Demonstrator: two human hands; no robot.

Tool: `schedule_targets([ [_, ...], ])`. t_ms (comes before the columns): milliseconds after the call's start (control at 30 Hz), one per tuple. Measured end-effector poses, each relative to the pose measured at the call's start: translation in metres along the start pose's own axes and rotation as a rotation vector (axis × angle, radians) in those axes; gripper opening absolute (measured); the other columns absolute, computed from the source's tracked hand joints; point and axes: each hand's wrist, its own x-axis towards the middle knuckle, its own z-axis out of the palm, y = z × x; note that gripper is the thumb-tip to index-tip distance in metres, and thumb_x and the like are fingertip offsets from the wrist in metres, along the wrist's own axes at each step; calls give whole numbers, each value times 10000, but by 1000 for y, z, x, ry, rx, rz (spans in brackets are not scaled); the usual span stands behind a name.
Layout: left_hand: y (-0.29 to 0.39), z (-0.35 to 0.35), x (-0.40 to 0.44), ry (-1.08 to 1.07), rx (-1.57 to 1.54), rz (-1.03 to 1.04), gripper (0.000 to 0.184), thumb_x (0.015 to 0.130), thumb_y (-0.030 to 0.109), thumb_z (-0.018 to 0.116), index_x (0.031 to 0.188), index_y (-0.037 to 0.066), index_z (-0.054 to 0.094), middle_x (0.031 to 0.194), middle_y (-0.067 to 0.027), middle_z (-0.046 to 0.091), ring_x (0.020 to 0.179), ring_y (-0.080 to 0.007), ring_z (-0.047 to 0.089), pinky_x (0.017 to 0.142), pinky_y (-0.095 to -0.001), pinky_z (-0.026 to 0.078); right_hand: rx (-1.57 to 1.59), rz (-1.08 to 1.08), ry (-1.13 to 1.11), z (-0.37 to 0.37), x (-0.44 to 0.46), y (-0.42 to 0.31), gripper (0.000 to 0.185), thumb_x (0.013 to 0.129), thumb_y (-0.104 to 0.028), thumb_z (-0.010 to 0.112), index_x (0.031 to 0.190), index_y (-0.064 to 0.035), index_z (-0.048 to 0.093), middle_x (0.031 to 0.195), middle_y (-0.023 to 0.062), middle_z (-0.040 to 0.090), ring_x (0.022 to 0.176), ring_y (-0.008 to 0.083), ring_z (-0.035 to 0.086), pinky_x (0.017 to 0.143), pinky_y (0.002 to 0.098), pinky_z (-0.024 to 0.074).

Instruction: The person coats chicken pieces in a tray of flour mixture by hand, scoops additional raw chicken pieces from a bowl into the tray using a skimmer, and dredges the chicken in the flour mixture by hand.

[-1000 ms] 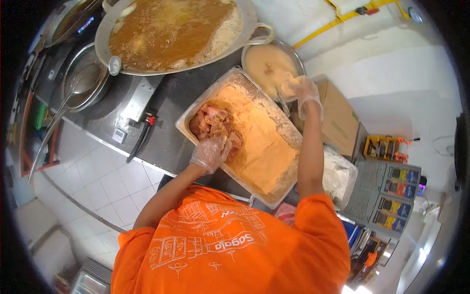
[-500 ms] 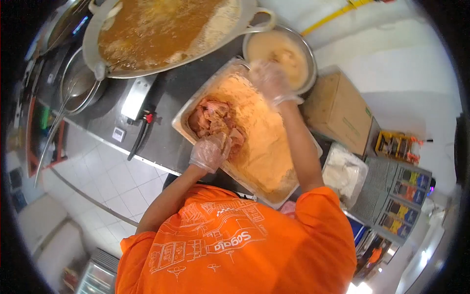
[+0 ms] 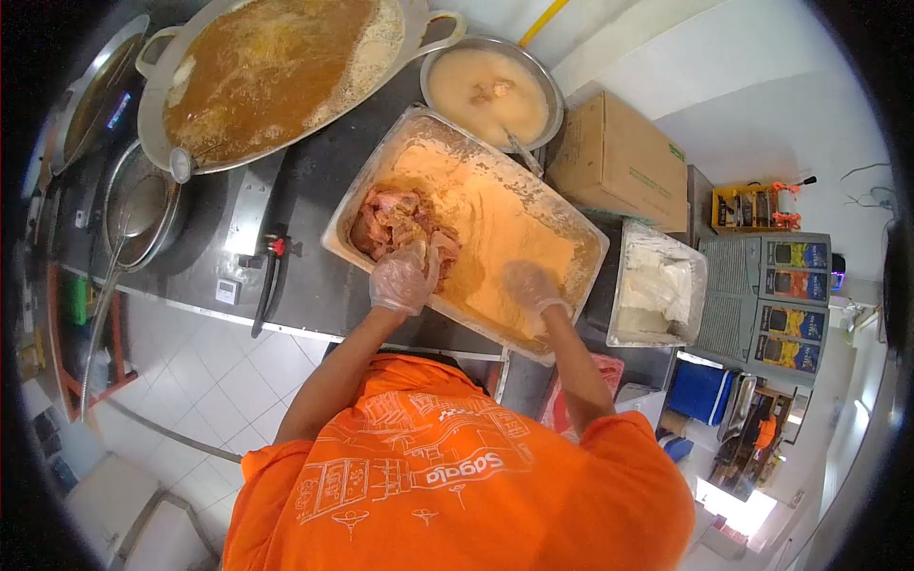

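Note:
A rectangular tray (image 3: pixel 562 206) holds orange-tinted flour (image 3: pixel 500 228), with a heap of raw meat pieces (image 3: pixel 388 221) at its left end. My left hand (image 3: pixel 405 279), in a clear plastic glove, is closed at the heap's lower edge, with a piece of meat between its fingers. Also gloved, my right hand (image 3: pixel 533 285) rests in the flour at the tray's right part; its fingers are smeared by motion. Beyond the tray stands a metal bowl of cloudy liquid (image 3: pixel 486 90) with pieces in it and a utensil handle over its rim.
A large pan of bubbling oil (image 3: pixel 267 76) with a thermometer is at the upper left. Beside it sit a strainer (image 3: pixel 138 205), a small timer (image 3: pixel 228 291) and a burner hose. On the right are a cardboard box (image 3: pixel 619 162) and a tub of white powder (image 3: pixel 657 285).
My right hand has moved from the bowl down to the flour at the tray's right side, and the piece it held no longer shows. My left hand stays at the meat. The view has shifted.

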Motion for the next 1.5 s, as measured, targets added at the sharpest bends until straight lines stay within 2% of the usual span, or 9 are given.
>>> schedule_targets([
  [67,-1,2,0,5,5,-11,323,983,349,559,878,56,643,695,-154,672,634,-329,681,628,-436,561,250,382,232,-9,-2,26,344,1019,-260,465,1187,-44,674,1209,207,679,1136,370,635,984,468,493],
  [333,3,-4,1,-60,74,-19,328,999,347,529,927,57,663,761,-173,685,706,-335,691,697,-458,558,278,338,94,4,-15,-73,537,1043,-422,367,1282,-30,645,1454,310,487,1431,410,381,1210,436,254],
  [700,0,-1,-2,-250,122,-13,360,1012,353,485,1082,64,688,882,-165,703,759,-329,701,719,-430,572,271,317,404,-31,-30,-13,216,902,-199,592,941,-16,700,927,263,689,914,428,676,789,488,536],
  [900,-4,8,-2,-142,168,74,405,1011,395,477,980,49,684,756,-161,695,678,-334,701,678,-431,581,277,244,421,3,39,-2,223,874,-233,632,857,-21,699,842,266,682,889,437,680,774,496,537],
  [1033,-11,18,-5,-327,236,59,372,987,314,488,1251,95,630,974,-148,708,807,-314,707,682,-443,568,362,341,302,-108,36,-24,318,976,-234,482,963,-5,702,1023,282,684,963,442,663,837,539,505],
  [1100,-2,1,1,-391,204,7,377,989,324,487,1246,91,633,1015,-155,708,810,-321,707,676,-451,568,547,432,775,-152,39,-13,294,921,-284,564,938,-23,698,932,256,700,967,443,661,869,528,504],
  [1200,8,-6,5,-351,98,-123,395,1000,351,474,1215,67,644,1009,-157,716,801,-319,711,687,-448,570,428,500,678,-221,58,14,295,914,-268,577,987,-6,692,973,255,707,1007,449,654,905,506,510],
  [1267,9,-3,2,-72,79,-49,388,993,407,530,829,76,649,721,-171,680,629,-332,693,585,-452,568,467,550,607,-253,80,24,283,908,-246,582,995,0,692,981,254,708,1007,453,654,901,502,517],
  [1500,0,4,-2,-58,120,21,391,1001,401,514,842,72,652,727,-161,686,627,-336,691,581,-445,568,330,229,73,-218,170,101,195,916,-116,615,1024,34,677,827,144,681,765,267,669,649,421,554],
])
